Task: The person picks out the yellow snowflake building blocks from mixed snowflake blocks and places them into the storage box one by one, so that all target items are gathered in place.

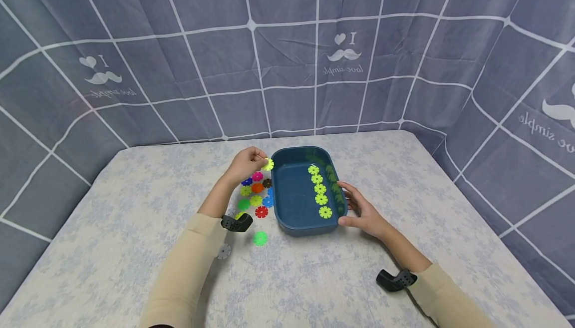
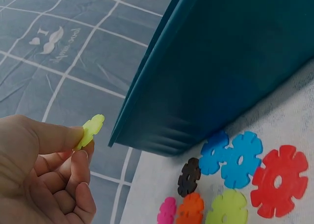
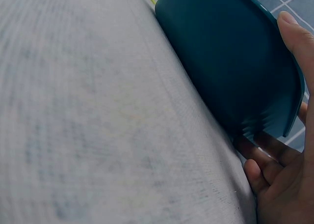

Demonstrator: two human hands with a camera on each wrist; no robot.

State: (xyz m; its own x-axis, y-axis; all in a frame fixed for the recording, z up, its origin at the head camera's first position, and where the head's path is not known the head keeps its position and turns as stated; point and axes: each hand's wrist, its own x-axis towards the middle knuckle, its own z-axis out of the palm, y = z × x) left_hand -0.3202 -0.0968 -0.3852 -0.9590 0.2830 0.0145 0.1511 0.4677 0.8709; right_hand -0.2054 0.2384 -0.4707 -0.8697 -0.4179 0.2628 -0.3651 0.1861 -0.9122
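Note:
My left hand (image 1: 246, 165) is at the left rim of a dark blue plastic bin (image 1: 296, 226). Its thumb and index finger pinch a yellow-green snowflake disc (image 2: 91, 131), held up beside the bin's wall. The other fingers curl loosely below it. A row of several yellow-green snowflake discs (image 1: 320, 188) lines the right part of the bin's floor. On the bin's right side, my right hand (image 1: 365, 216) holds the near corner, thumb by the rim and fingers along the outer wall. In the right wrist view, the fingertips (image 3: 245, 144) reach low on that wall.
Left of the bin lie loose snowflake discs in mixed colours, among them a red one (image 1: 261, 211), an orange one (image 1: 257, 187) and a blue one (image 1: 267, 201). Nearer me are a green disc (image 1: 260, 238) and a grey disc (image 1: 223, 251). A grey tiled-print curtain (image 1: 287, 53) hangs behind the table.

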